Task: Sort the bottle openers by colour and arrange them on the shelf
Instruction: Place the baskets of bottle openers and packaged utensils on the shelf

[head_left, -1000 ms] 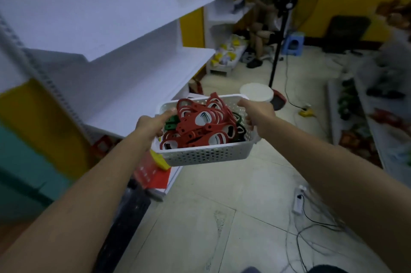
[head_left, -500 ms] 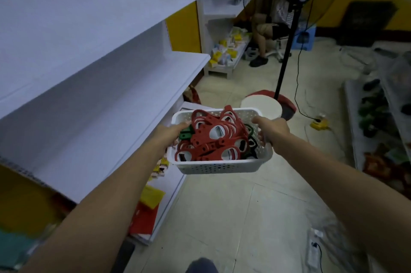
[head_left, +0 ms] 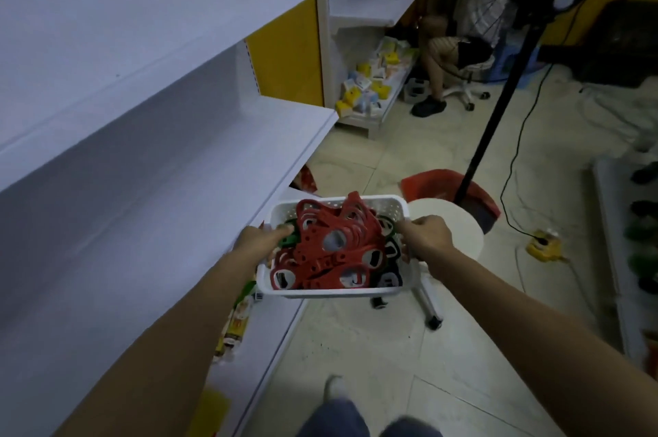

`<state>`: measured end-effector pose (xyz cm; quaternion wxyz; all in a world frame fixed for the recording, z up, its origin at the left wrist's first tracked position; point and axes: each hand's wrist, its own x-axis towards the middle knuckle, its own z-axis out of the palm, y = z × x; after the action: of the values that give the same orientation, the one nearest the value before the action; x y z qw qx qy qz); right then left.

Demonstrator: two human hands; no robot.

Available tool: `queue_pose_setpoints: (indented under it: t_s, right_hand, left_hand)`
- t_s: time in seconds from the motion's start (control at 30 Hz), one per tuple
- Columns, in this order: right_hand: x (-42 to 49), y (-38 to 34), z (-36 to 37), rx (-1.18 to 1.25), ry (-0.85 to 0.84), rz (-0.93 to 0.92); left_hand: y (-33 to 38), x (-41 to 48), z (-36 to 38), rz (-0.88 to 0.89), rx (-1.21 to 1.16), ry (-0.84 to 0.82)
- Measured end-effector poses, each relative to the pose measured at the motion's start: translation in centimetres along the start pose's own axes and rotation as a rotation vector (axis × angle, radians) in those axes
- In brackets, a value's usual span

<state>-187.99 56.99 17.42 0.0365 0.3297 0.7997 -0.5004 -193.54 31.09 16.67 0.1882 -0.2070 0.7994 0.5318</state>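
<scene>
A: You are holding a white basket (head_left: 331, 292) in the air with both hands. Your left hand (head_left: 261, 240) is gripping its left rim and your right hand (head_left: 425, 235) is curling over its right rim. The openers (head_left: 331, 248) are lying heaped between your fingers. Most are red, green ones are showing by both sets of fingertips, and dark ones are sitting below your right fingers.

B: A white shelf (head_left: 213, 166) is running just outward of your left fingers. I judge you are carrying the basket to it. The heap is rising above the rim, so be holding the basket level, since a tilt could spill it. Be setting it flat on the board before loosening either grip.

A: Just beyond your right fingers a round white stool (head_left: 459, 223) is standing, with its wheeled legs showing under the basket. Farther ahead, a black fan (head_left: 498, 94) pole is rising and a cable (head_left: 512, 166) is trailing over the floor. A person (head_left: 459, 27) is sitting well beyond that.

B: The stool is crowding your right side. The shelf edge by your left knuckles is what the basket could be catching on.
</scene>
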Motion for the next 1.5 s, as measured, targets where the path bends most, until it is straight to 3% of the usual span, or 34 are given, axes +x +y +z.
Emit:
queue_pose_setpoints:
  t_s: [0.23,0.4,0.53,0.8,0.87,0.93,1.0,1.03,1.13,1.27,1.4,1.5]
  right_hand:
    - [13.0,-6.1,2.9,-0.063,-0.111,0.052]
    - [21.8,-10.5,6.2,-0.072,-0.254,0.062]
    - [26.9,-12.6,9.2,-0.055,-0.304,0.102]
    - [34.0,-14.9,20.4,0.170,-0.225,0.194]
    - [34.7,-16.3,22.8,0.289,-0.227,0.263]
    - [34.8,-17.8,24.5,0.377,-0.249,0.325]
    - [34.0,-18.8,25.5,0.387,-0.262,0.331]
    - [33.4,-19.0,25.8,0.380,-0.262,0.315]
    - [31.0,-19.1,26.1,0.387,-0.251,0.251]
    - [31.7,-20.1,27.1,0.414,-0.291,0.281]
    - [33.6,-22.6,28.0,0.591,-0.590,0.390]
    - [34.3,-24.4,29.4,0.654,-0.845,0.416]
  left_hand:
    - [5.9,10.2,0.6,-0.149,-0.048,0.010]
    - [8.6,16.2,0.9,-0.217,-0.082,0.112]
    - [11.3,22.6,0.5,-0.246,0.026,0.161]
    - [15.8,40.1,-1.6,-0.055,0.422,0.228]
    - [16.0,42.1,-1.8,0.022,0.463,0.302]
    - [15.5,42.3,-1.7,0.035,0.495,0.477]
    - [14.5,40.8,-0.3,-0.068,0.354,0.665]
    - [13.7,39.9,0.8,-0.123,0.170,0.697]
    - [11.8,37.5,4.7,-0.192,-0.345,0.590]
    - [11.9,38.7,3.8,-0.250,-0.355,0.548]
    - [12.9,41.4,-0.4,-0.225,-0.326,0.450]
    - [13.7,42.0,-2.7,-0.196,-0.324,0.468]
